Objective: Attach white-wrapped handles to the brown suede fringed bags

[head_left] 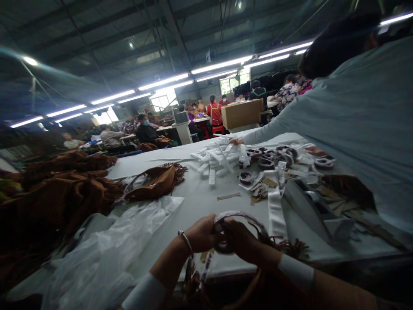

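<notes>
Near the table's front edge, my left hand (204,233) and my right hand (240,239) are close together, both closed on a wrapped strap (240,214) that curves in a loop above and to the right of them. The strap looks covered in pale wrapping. Brown fringe (293,247) lies to the right of my right hand. Below my hands, a brown strap and metal hardware hang in shadow. A bracelet is on my left wrist. Beyond my hands, a thin flat strip (228,196) lies on the white table (193,211).
Clear plastic (106,254) and brown fabric (64,193) cover the left; a brown fringed bag (155,183) lies beyond. White strips (216,159), wrapped coils (274,157) and a grey tape dispenser (316,211) are ahead and right. A person's grey-sleeved arm (277,127) reaches in from the right.
</notes>
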Tool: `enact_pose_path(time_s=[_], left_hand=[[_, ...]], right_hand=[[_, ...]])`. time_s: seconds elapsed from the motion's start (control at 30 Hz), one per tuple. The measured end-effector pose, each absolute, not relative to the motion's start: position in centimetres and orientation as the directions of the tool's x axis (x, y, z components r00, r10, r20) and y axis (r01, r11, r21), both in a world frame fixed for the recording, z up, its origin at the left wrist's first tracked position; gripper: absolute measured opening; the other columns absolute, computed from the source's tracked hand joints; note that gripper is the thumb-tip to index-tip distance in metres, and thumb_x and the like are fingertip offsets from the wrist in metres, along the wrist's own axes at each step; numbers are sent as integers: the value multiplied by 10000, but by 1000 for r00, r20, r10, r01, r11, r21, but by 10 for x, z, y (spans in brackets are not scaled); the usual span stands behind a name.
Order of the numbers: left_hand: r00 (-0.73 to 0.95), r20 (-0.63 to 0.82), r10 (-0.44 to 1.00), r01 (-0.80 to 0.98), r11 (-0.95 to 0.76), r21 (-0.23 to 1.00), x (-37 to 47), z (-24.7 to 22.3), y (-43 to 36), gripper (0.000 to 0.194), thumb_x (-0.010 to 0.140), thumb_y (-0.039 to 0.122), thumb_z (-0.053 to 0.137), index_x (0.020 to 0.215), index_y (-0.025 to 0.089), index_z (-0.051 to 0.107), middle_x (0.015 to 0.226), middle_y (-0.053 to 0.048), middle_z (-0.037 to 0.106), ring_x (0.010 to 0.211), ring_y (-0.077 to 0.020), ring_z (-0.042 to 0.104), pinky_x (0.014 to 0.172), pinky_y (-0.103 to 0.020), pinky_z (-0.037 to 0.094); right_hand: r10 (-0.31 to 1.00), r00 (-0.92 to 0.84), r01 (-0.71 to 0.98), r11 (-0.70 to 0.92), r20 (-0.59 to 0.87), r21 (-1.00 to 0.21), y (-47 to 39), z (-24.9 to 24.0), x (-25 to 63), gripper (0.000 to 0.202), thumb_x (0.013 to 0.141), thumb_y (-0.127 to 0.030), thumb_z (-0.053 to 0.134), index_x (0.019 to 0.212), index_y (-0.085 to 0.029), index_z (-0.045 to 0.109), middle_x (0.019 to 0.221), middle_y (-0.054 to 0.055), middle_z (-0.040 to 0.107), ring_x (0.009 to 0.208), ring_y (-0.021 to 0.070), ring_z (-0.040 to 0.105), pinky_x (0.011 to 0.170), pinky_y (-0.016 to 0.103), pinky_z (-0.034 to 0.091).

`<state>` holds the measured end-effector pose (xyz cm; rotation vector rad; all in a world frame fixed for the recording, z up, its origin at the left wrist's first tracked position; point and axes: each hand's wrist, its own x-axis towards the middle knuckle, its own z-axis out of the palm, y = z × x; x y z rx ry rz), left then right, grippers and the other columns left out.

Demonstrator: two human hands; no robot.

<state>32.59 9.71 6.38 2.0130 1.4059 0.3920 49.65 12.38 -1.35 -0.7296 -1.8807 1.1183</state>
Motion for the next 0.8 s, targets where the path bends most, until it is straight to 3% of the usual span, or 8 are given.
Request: enact_pose_path(time_s=[0.1, 0.23, 0.4, 0.57, 0.67, 0.73, 0.8], left_hand=[[326, -113, 939, 725, -171, 667, 320, 66, 97, 397, 753, 432, 686, 1019, 145, 619, 894, -21, 650, 781, -165, 542, 690, -235, 444], [290, -102, 952, 720, -147, 678, 320, 67, 96, 442, 909, 534, 462, 975, 130, 628, 875, -40, 662, 761, -164, 555, 694, -247, 446], [310, -28, 950, 654, -192, 732, 331, 64, 94, 275, 843, 386, 592, 916, 131, 663, 838, -11, 677, 750, -151, 557, 678, -217, 435], [322, 37, 946, 641, -247, 727, 330, 63, 93, 190, 849, 255, 532, 836, 122, 667, 783, -2, 661, 729, -136, 544, 678, -203, 418], [330, 22, 944, 651, -244, 719, 325, 65, 92, 199, 856, 247, 520, 840, 123, 675, 758, 4, 649, 706, -126, 534, 659, -198, 405], [330, 18, 944, 671, -248, 699, 326, 66, 93, 207, 863, 252, 516, 840, 129, 681, 738, 11, 638, 686, -121, 522, 638, -198, 393], [344, 38, 938, 675, -276, 684, 331, 67, 94, 235, 881, 281, 504, 830, 135, 681, 735, 8, 635, 687, -126, 521, 636, -203, 397]], right_hand=[[793, -502, 68, 435, 346, -898, 125, -15, 494, 318, 950, -409, 461, 954, -166, 667, 915, 85, 692, 832, 215, 617, 724, 318, 494], [840, -401, 136, 448, 365, -883, 124, -21, 491, 333, 941, -419, 449, 987, -161, 656, 908, 85, 690, 812, 215, 611, 731, 333, 488], [784, -455, 69, 504, 422, -861, 123, -11, 488, 333, 949, -364, 417, 914, -170, 686, 901, 88, 707, 844, 226, 640, 771, 346, 513], [713, -554, 150, 593, 429, -791, 121, 4, 498, 315, 966, -259, 372, 1015, -220, 681, 986, 80, 706, 945, 230, 653, 863, 363, 515], [729, -546, 378, 654, 412, -656, 114, 10, 514, 251, 954, -261, 418, 1040, -171, 636, 937, 108, 694, 850, 240, 655, 774, 364, 524], [704, -515, 481, 710, 489, -515, 110, 16, 526, 227, 956, -262, 430, 989, -148, 623, 860, 106, 672, 781, 236, 635, 738, 365, 512], [603, -562, 486, 795, 566, -364, 106, 27, 534, 227, 945, -208, 436, 1074, -149, 614, 984, 122, 668, 922, 254, 623, 851, 399, 490]])
